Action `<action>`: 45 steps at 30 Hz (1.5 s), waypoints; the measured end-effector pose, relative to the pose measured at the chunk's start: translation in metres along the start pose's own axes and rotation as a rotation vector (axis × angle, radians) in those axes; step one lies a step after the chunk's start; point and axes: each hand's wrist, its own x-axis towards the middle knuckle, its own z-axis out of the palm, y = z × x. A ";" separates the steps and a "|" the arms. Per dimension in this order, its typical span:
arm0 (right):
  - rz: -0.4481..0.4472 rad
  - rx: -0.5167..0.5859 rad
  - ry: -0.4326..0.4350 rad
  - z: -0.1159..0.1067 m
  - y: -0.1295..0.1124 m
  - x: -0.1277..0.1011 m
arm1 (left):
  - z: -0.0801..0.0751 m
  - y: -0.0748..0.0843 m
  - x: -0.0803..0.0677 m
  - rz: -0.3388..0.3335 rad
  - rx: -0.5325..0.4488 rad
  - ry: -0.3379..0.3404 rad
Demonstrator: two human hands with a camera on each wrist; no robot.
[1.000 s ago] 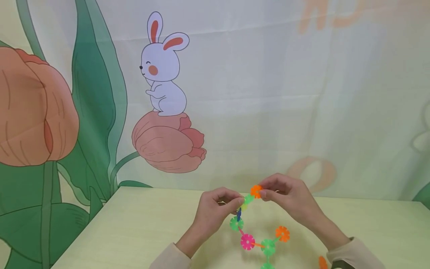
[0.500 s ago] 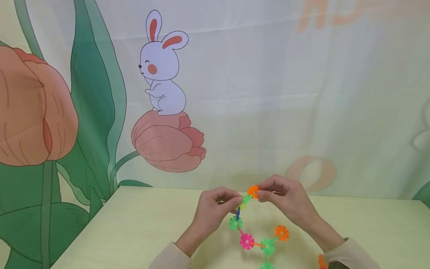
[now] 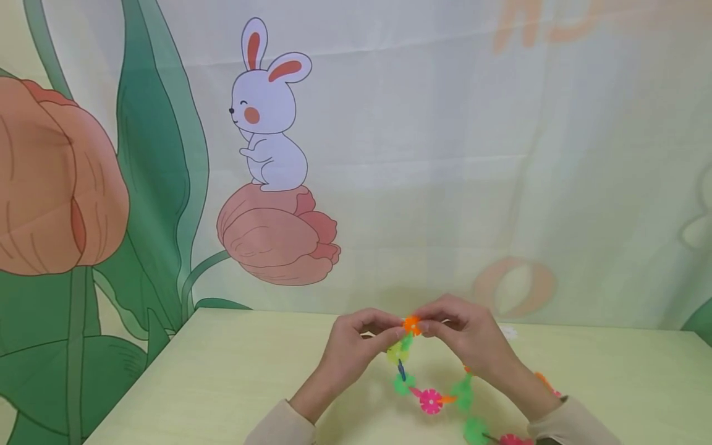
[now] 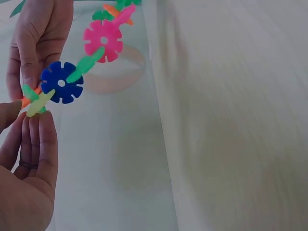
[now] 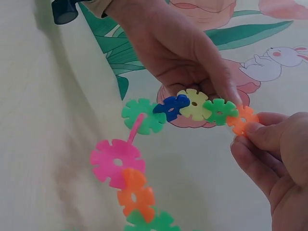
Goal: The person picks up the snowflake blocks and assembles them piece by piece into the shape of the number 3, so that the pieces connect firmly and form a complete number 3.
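Observation:
A chain of notched plastic snowflake discs, in green, pink [image 3: 431, 402], orange, blue and yellow, hangs between and below my two hands above the table. My right hand [image 3: 467, 330] pinches the orange disc [image 5: 243, 120] at the chain's upper end between thumb and fingers. Opposite it, my left hand [image 3: 361, 346] pinches the same end, its thumb at the edge of the orange disc near the green disc [image 5: 220, 111]. Below follow the yellow disc [image 5: 194, 104] and the blue disc [image 4: 62, 83]. My right hand and forearm partly hide the chain's other branch in the head view.
The pale table [image 3: 222, 371] runs back to a printed cloth backdrop [image 3: 400, 154] with a rabbit and tulips. A small white piece [image 3: 508, 332] lies behind my right hand. More of the chain [image 3: 514, 440] reaches the bottom edge near my right sleeve.
My right hand has moved slightly left, bringing the orange disc against my left fingertips. The lower chain has swung to the right, and its yellow disc has dropped below my left thumb.

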 end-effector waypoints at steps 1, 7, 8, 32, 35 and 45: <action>0.002 0.003 -0.007 0.002 0.000 0.000 | 0.000 0.000 0.000 0.002 0.006 0.003; 0.032 -0.019 -0.030 0.008 -0.003 -0.001 | 0.002 -0.001 -0.001 0.005 0.061 0.012; 0.036 -0.037 -0.030 0.007 -0.004 -0.001 | 0.002 -0.001 -0.001 0.008 0.070 0.011; 0.468 -0.538 0.123 -0.156 0.079 -0.027 | -0.001 -0.003 -0.002 0.001 0.109 -0.006; 0.477 -0.553 0.081 -0.162 0.088 -0.032 | -0.001 -0.003 -0.002 0.001 0.106 -0.006; 0.436 -0.548 -0.050 -0.148 0.112 -0.039 | -0.001 -0.004 -0.002 -0.002 0.099 -0.007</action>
